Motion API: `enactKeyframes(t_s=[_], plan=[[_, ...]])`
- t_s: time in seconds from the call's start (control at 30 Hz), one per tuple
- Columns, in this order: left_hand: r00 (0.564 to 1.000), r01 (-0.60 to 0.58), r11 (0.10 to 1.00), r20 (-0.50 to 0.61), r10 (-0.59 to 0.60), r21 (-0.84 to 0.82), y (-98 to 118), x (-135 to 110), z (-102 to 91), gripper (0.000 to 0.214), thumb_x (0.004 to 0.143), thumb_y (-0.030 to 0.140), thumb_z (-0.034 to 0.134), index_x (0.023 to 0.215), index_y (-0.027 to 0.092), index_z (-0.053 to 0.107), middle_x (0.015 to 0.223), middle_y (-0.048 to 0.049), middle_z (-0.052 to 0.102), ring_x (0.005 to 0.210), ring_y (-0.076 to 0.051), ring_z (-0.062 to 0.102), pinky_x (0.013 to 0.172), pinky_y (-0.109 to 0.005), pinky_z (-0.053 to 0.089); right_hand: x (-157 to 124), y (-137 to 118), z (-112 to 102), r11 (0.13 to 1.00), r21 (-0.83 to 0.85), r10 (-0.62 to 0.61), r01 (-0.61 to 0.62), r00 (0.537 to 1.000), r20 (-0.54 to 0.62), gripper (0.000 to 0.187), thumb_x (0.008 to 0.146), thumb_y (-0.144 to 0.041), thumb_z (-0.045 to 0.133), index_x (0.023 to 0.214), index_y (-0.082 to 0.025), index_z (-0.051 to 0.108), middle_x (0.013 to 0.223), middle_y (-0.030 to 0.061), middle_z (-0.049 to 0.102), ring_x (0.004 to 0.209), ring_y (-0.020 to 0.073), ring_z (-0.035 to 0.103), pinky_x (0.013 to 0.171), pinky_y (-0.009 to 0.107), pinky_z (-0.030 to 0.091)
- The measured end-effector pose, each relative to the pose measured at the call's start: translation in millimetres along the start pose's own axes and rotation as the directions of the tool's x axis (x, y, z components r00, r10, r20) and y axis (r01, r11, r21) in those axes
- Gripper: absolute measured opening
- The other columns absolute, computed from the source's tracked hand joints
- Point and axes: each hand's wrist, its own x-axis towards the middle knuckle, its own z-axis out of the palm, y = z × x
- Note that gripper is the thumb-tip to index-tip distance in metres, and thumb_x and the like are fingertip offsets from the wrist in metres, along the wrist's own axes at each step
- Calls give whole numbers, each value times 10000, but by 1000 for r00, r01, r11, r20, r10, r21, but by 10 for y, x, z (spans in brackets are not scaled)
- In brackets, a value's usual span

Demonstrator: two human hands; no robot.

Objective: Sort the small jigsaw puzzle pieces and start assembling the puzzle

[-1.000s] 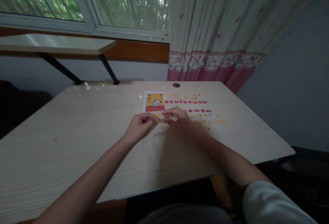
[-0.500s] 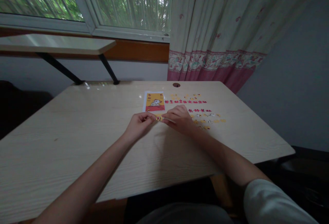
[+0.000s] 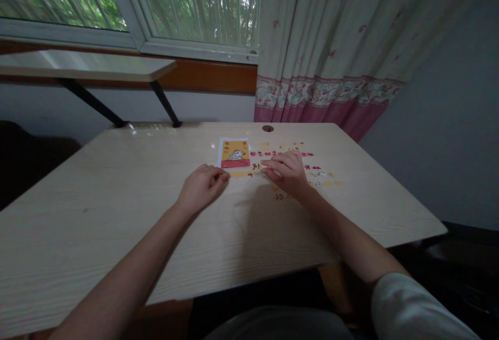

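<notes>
Fingers pinched, my left hand [image 3: 203, 185] rests on the table at the left end of a short yellow row of joined puzzle pieces [image 3: 238, 174]. Its fingertips partly cover that end. To the right hovers my right hand [image 3: 287, 171], thumb and forefinger apart, over several loose puzzle pieces. A piece with dark red marks [image 3: 255, 166] lies just left of its fingertips. Behind the row sits a reference picture card [image 3: 236, 154] showing a white animal on yellow and red. Some loose pieces are hidden under my right hand.
Rows of red puzzle pieces [image 3: 267, 154] and yellow ones [image 3: 296, 144] lie beyond my right hand. White and yellow pieces [image 3: 323, 174] spread to its right. A cable hole [image 3: 267, 128] is near the table's back edge. A raised shelf [image 3: 86, 67] stands at the back left.
My right hand has let go of the row and moved right and slightly back, its fingers spreading. My left hand has shifted a little left, uncovering more of the yellow row.
</notes>
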Motion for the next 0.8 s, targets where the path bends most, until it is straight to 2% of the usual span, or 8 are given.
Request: enactKeyframes(t_s=[0.13,0.27,0.37,0.47,0.53,0.63,0.8], plan=[[1000,-4,1000,1,4,18,-7,-2,18,285,863,354,466,866,171,685,723,-67,631,664,-183,548,598,-282,399,3,-13,-5,1000,-4,4,-4,1000,-1,271,882,-456,490,1003,-316,688,898,26,655,844,192,516,865,356,287],[1000,-4,1000,13,4,20,-2,1,26,290,860,357,461,871,171,684,727,-69,638,683,-193,551,607,-286,402,22,-19,65,999,31,28,-28,1000,8,280,878,-448,502,993,-282,696,903,41,664,873,192,532,867,350,297],[999,-43,999,33,43,3,15,3,33,279,863,341,453,858,176,678,759,-74,659,753,-211,552,663,-308,414,42,-20,191,991,67,108,-116,988,114,248,857,-418,548,954,-251,703,922,46,668,910,187,546,869,340,302],[993,-109,994,52,111,-24,43,5,53,264,866,315,451,847,170,672,808,-82,673,793,-222,544,717,-338,423,61,-19,315,978,72,165,-195,940,297,209,825,-406,596,887,-243,710,926,36,678,910,182,556,843,334,313],[986,-148,989,72,150,-23,63,8,72,263,874,304,449,873,162,670,841,-88,668,807,-224,540,741,-348,428,71,-16,360,975,50,182,-217,907,380,199,819,-403,601,876,-247,712,934,34,682,909,185,556,816,332,320],[975,-195,981,109,195,-3,93,14,103,279,887,302,447,959,149,668,906,-102,644,863,-232,530,783,-360,431,79,-9,372,974,11,200,-225,883,424,210,823,-408,592,894,-252,712,948,36,683,909,196,552,788,336,325],[955,-263,964,148,255,35,147,23,147,320,903,299,436,1117,180,642,958,-106,576,907,-233,508,815,-377,427,75,-3,367,975,-21,206,-220,873,442,218,832,-407,577,919,-259,712,978,46,677,926,203,545,789,347,327]])
